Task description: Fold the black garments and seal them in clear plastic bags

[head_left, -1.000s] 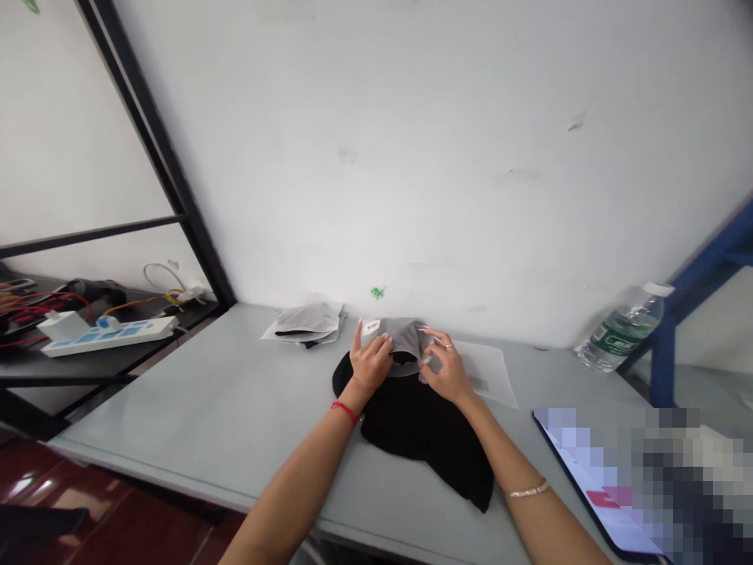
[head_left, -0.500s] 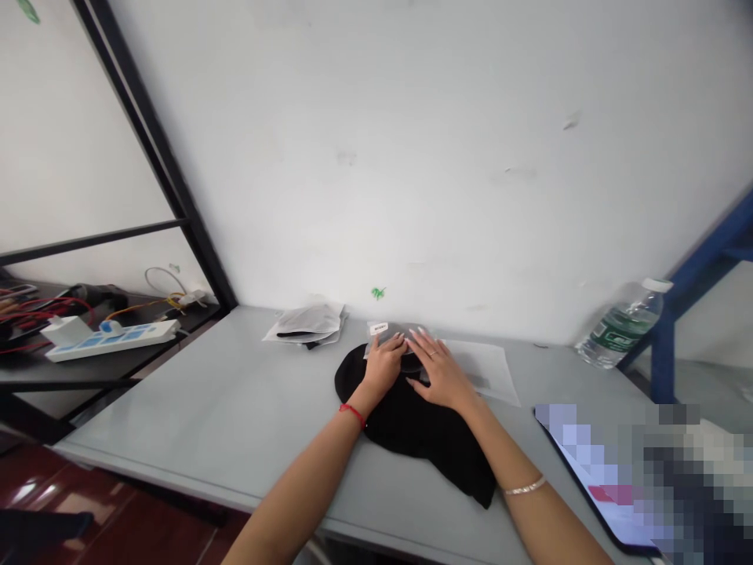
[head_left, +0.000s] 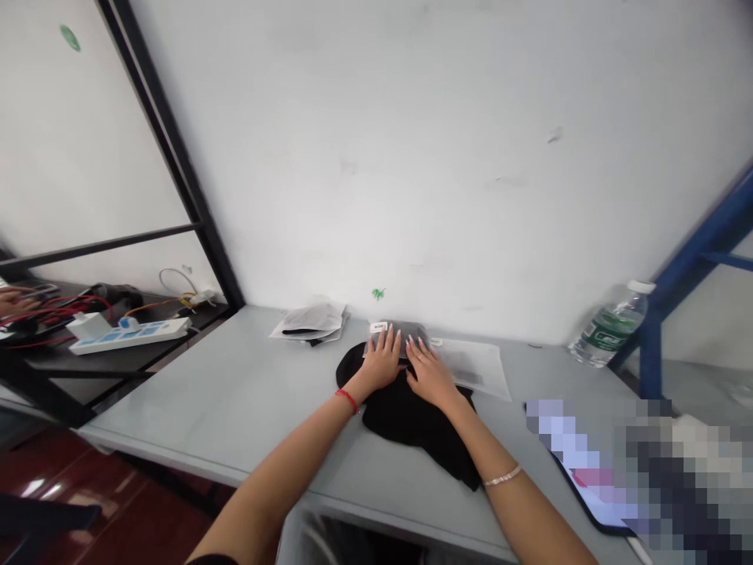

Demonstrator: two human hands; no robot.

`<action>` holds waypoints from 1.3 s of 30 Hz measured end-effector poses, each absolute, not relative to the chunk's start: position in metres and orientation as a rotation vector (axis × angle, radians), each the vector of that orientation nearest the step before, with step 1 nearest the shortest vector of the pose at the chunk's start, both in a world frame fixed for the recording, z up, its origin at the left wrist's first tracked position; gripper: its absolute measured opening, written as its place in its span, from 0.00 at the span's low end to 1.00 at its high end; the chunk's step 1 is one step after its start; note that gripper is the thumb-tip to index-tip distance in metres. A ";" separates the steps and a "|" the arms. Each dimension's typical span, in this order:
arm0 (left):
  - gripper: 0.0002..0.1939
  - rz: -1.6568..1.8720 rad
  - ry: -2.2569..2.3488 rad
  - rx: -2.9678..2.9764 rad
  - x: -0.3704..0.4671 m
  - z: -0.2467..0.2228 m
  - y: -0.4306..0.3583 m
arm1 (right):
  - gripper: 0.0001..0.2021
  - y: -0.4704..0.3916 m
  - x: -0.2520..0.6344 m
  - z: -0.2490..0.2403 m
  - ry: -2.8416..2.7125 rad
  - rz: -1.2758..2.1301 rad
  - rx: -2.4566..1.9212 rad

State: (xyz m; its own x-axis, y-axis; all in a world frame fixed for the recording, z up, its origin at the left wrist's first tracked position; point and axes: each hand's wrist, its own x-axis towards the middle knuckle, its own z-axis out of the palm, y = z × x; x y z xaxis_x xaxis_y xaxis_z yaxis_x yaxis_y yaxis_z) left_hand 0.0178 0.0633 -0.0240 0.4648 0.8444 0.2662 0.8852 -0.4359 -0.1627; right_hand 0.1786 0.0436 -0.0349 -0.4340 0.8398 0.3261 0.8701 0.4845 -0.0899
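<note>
My left hand (head_left: 382,361) lies flat with fingers stretched out on a clear bag (head_left: 405,328) that has dark contents and a small white label. Beside it, my right hand (head_left: 428,372) presses on the same bag, fingers spread. Beneath both hands and the bag a piece of black cloth (head_left: 405,424) is laid out on the grey table (head_left: 205,400); its exact kind I cannot tell. A flat translucent bag (head_left: 485,365) rests just right of my right hand.
Several translucent bags (head_left: 311,320) are stacked by the wall. A water bottle (head_left: 612,323) leans at the right, near a blue frame (head_left: 650,353). A tablet-like screen (head_left: 588,479) lies front right. Left, a power strip (head_left: 129,336) sits on a dark shelf; another person's hand (head_left: 15,302) shows.
My fingers have straightened and flattened over the clear bag, which now shows more plainly. The view has shifted slightly, and another person's hand has come in at the left edge.
</note>
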 end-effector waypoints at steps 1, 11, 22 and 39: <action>0.35 -0.174 -1.457 -2.402 0.020 -0.024 0.065 | 0.32 0.043 0.179 -0.035 -2.406 -0.126 -1.431; 0.29 -0.048 -1.286 -2.254 0.036 -0.018 0.076 | 0.32 0.046 0.203 -0.048 -2.281 0.119 -1.277; 0.20 -0.167 -1.285 -2.325 0.017 -0.007 0.090 | 0.35 0.049 0.213 -0.049 -2.117 0.083 -1.224; 0.28 -0.275 -1.470 -2.279 0.030 -0.014 0.089 | 0.31 0.050 0.210 -0.055 -2.071 0.233 -1.024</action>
State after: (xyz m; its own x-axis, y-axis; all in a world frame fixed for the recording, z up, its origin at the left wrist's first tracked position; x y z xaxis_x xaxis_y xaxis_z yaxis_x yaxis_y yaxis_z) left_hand 0.0304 0.0894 -0.0139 0.4238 0.8225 0.3794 0.9040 -0.3579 -0.2339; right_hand 0.2102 0.0498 -0.0552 -0.3555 0.7352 0.5772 0.5883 0.6559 -0.4731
